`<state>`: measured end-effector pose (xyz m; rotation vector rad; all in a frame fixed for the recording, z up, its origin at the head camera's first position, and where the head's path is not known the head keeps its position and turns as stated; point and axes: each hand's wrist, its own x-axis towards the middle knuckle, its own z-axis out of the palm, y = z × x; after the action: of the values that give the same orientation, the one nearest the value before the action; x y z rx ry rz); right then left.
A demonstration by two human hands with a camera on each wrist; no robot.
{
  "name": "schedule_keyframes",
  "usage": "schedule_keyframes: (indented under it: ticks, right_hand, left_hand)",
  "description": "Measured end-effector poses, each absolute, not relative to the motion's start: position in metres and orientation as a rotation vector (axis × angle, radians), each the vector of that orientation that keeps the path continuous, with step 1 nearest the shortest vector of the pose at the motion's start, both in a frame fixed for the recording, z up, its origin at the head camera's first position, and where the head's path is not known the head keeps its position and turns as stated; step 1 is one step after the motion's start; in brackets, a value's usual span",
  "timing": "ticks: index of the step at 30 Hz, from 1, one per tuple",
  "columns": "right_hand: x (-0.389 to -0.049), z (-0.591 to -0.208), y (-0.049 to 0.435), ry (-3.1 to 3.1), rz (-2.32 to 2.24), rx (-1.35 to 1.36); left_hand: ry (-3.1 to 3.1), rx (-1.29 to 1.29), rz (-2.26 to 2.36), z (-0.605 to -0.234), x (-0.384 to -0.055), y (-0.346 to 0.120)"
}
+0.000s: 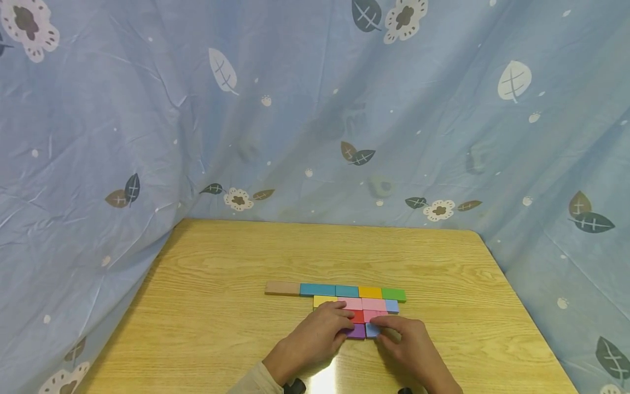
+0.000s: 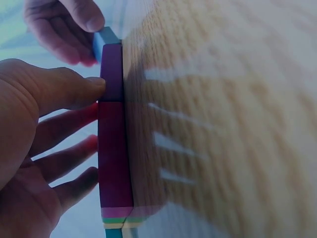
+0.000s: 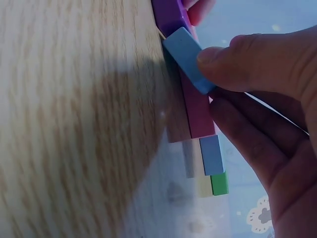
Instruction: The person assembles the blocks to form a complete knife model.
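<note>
Flat coloured blocks lie in rows on the wooden table. My right hand (image 1: 409, 343) pinches a light blue block (image 3: 184, 55) between thumb and fingers at the right end of the nearest row. In the right wrist view that block is tilted, right beside the purple block (image 3: 170, 14). My left hand (image 1: 317, 331) rests over the left part of the rows, its fingers spread and lightly bent. Its thumb touches the purple block in the left wrist view, and the fingertips reach the red block (image 1: 358, 317). The left hand hides the left ends of the nearer rows.
The farthest row runs from a tan block (image 1: 283, 288) through blue blocks (image 1: 317, 290) and an orange block (image 1: 370, 292) to a green block (image 1: 394, 295). Before it lie a yellow block (image 1: 324, 300), pink blocks (image 1: 374, 304) and a small blue block (image 1: 391, 306). Patterned cloth (image 1: 315, 109) surrounds the table.
</note>
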<state>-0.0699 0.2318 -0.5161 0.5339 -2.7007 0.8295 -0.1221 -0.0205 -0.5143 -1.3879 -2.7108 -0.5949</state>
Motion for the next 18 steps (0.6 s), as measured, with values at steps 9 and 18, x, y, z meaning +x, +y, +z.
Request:
schedule_keyframes:
  ticks: [9, 18]
  right_hand:
    - [-0.0695, -0.5139, 0.2279, -2.704, 0.785, 0.583]
    - [-0.0701, -0.5136, 0.2240, -2.747, 0.710, 0.579]
  left_hand:
    - [-2.706, -1.391, -0.608, -0.5155, -0.1218, -0.0211]
    - [-2.697, -1.400, -0.601, -0.5148, -0.1229, -0.0206]
